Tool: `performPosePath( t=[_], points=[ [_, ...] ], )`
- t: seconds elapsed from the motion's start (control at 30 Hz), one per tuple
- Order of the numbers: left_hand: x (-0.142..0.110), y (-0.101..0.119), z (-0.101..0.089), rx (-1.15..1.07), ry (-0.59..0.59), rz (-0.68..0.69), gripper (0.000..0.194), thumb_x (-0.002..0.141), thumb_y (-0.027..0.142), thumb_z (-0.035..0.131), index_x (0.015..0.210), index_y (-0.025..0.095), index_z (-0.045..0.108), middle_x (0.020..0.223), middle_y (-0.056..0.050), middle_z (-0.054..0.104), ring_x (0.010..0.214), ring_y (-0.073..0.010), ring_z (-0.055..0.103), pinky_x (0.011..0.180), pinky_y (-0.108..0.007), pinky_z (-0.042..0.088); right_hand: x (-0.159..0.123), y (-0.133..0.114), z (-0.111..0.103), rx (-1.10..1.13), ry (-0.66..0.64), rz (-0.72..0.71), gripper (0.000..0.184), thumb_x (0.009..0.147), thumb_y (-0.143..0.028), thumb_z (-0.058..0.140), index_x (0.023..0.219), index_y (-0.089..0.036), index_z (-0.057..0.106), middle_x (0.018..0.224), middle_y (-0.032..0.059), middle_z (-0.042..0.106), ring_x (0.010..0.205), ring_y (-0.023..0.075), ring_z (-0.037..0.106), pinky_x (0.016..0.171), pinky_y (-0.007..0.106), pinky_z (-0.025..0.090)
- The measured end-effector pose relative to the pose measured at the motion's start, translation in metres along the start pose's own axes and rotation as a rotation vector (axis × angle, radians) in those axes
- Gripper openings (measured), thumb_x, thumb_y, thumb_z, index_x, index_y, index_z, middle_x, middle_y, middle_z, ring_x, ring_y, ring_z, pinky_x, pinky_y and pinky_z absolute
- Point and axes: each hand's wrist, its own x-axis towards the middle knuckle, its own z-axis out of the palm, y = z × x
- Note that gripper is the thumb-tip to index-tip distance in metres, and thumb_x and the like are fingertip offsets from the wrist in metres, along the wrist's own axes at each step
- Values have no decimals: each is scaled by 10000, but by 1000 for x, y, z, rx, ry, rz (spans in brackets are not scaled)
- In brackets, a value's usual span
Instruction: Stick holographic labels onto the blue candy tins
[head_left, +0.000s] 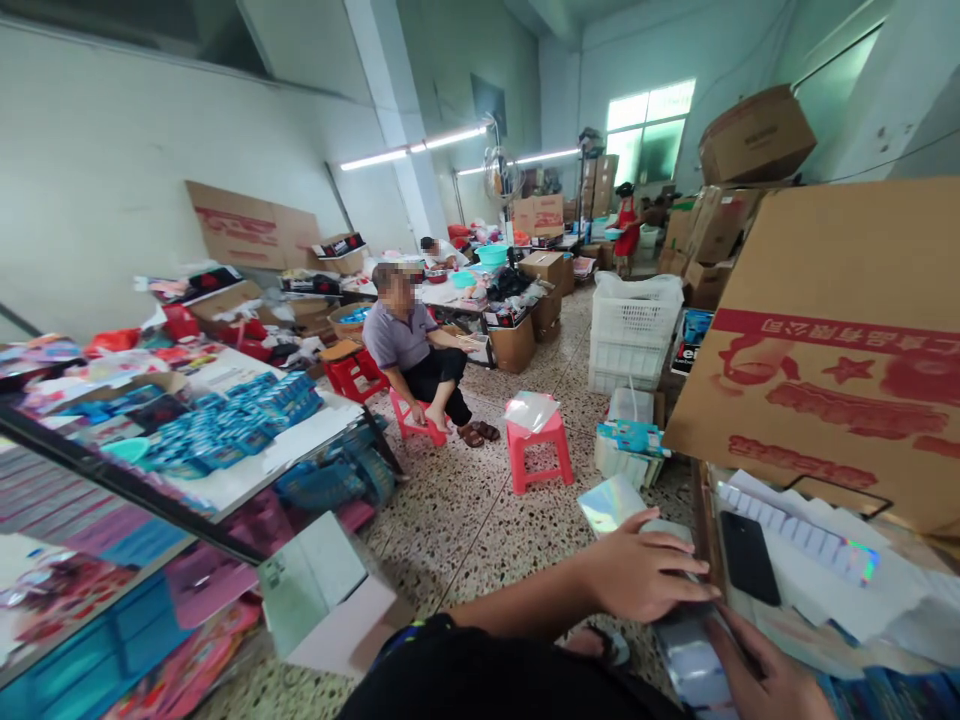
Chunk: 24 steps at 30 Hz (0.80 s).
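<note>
At the lower right, a shiny, clear-wrapped grey-and-white stack [697, 668] sits beside the table edge; its exact kind is unclear. My left hand [649, 568] reaches across from the left, its fingers curled over the upper end of the stack. Lower down, my right hand [772, 675] grips the stack's right side, partly cut off by the frame. Just beyond my left hand lies an iridescent sheet [611, 503]. A black phone [750, 557] rests on the table to the right, next to a row of small white pieces [799, 530].
A big cardboard sheet [832, 350] stands behind the table. On the floor are a pink stool [538, 455], white crates [634, 325] and an open carton [322, 590]. A seated person [405, 340] is ahead. Blue packets [232, 420] cover a left table.
</note>
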Motion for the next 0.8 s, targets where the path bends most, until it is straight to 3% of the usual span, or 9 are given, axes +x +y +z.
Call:
performPosePath(
  t=[0.07,0.17,0.33,0.6,0.8],
  points=[
    [-2,-2,2,11,-16,-7,453,977,250,447,1391,342,605,1440,34,604,1393,-149,489,1314,-496,-6,5,3,2,-22,-15,-69,558,761,-652,643,1064,-218,821,1149,62,731,1149,335,673,793,261,614],
    [-7,-5,8,37,-39,1,391,964,273,465,1290,317,676,1418,25,620,1345,-175,532,1302,-523,120,13,10,6,-59,-37,-151,507,782,-633,651,1045,-237,825,1171,55,721,1189,329,652,879,277,601],
    [-18,-5,15,73,26,10,344,998,344,462,1237,301,707,1469,18,581,1373,-175,515,1213,-442,348,13,9,9,-88,-65,-164,525,817,-648,623,1100,-248,814,1149,44,731,1098,292,701,801,241,610],
    [-20,-3,19,33,82,-53,355,1029,415,443,1186,257,719,1383,0,651,1278,-156,587,1197,-385,367,0,-13,15,-80,-5,-157,620,795,-707,562,1098,-229,816,1140,54,735,1145,294,680,807,244,608],
    [-16,-11,19,23,44,48,316,1006,398,478,1168,279,722,1390,30,646,1305,-166,567,1184,-402,371,-5,-12,14,-46,-5,-137,605,808,-702,561,1083,-229,819,1153,62,730,1165,293,670,900,251,581]
  ],
)
